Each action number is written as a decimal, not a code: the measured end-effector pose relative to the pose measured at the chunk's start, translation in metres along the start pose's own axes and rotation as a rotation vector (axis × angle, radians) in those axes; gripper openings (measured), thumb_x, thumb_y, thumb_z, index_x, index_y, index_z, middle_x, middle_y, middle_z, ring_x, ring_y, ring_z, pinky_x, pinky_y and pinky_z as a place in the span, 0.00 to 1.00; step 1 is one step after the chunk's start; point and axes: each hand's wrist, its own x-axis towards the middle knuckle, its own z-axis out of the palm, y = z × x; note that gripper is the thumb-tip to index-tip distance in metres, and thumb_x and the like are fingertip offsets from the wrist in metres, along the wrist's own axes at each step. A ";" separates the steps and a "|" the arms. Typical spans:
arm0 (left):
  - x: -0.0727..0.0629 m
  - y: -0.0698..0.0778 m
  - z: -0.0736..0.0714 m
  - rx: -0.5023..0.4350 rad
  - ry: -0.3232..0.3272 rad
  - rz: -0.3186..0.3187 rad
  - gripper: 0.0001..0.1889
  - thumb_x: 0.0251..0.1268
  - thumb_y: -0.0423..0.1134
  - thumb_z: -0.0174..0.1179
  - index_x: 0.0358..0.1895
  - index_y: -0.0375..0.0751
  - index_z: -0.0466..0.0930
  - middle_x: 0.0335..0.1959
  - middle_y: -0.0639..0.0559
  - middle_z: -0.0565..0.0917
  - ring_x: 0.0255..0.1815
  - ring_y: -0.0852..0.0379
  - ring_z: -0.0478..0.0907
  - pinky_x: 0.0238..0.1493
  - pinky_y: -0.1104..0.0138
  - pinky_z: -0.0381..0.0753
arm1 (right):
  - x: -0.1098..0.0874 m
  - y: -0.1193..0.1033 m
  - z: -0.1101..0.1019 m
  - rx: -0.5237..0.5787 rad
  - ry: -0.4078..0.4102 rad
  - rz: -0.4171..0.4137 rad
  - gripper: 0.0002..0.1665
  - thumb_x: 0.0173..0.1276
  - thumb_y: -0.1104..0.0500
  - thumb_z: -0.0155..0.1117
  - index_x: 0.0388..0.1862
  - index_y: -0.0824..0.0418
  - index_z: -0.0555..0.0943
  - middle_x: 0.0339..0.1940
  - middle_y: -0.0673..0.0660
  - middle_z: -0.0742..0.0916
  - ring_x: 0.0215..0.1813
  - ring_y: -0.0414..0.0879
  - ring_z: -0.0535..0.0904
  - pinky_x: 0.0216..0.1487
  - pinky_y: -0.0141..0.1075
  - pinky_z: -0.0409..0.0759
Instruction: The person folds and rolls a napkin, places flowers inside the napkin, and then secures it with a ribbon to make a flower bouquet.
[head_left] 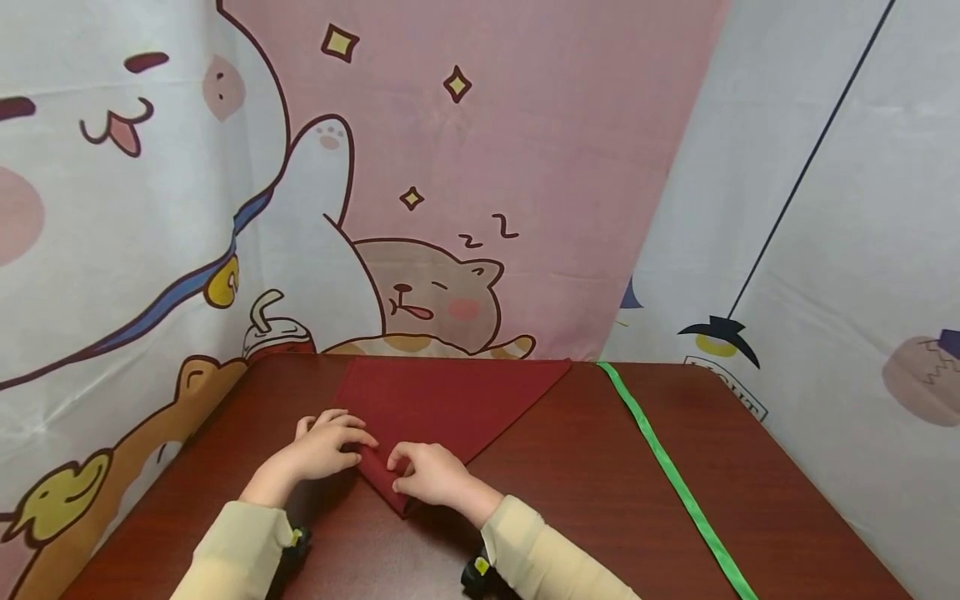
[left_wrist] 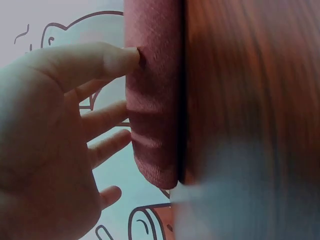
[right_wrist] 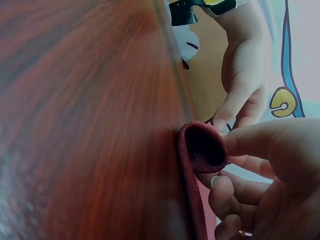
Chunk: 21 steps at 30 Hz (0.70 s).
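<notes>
Left hand [head_left: 322, 448] and right hand [head_left: 433, 477] pinch the hollow rolled edge [head_left: 379, 478] of a red cloth [head_left: 457, 402], which may skew or loosen if turned unevenly.

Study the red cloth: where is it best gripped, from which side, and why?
Probably by the rolled edge of the red cloth, pinched lightly near both ends from the near side. The roll stands raised there, while the rest lies flat, offering little to catch; its open end looks hollow, so a hard squeeze might crush it.
</notes>
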 end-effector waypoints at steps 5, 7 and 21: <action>0.005 0.004 0.000 -0.019 0.018 0.020 0.10 0.57 0.36 0.65 0.42 0.55 0.88 0.55 0.44 0.77 0.62 0.38 0.61 0.49 0.37 0.49 | 0.001 0.004 -0.001 -0.027 -0.005 0.018 0.09 0.58 0.58 0.70 0.38 0.50 0.81 0.23 0.41 0.81 0.24 0.32 0.74 0.26 0.29 0.70; 0.007 0.005 0.001 -0.020 0.025 0.019 0.10 0.57 0.37 0.66 0.41 0.55 0.88 0.53 0.46 0.78 0.60 0.40 0.62 0.48 0.39 0.52 | 0.002 0.005 -0.002 -0.028 -0.007 0.021 0.09 0.57 0.57 0.70 0.37 0.49 0.82 0.23 0.40 0.81 0.25 0.32 0.74 0.27 0.29 0.70; 0.015 -0.004 0.006 -0.084 0.044 0.144 0.13 0.53 0.32 0.69 0.36 0.52 0.76 0.38 0.53 0.76 0.45 0.48 0.69 0.43 0.53 0.69 | 0.003 0.015 0.003 0.016 0.027 -0.084 0.10 0.56 0.64 0.69 0.35 0.53 0.81 0.21 0.41 0.75 0.25 0.33 0.69 0.29 0.27 0.68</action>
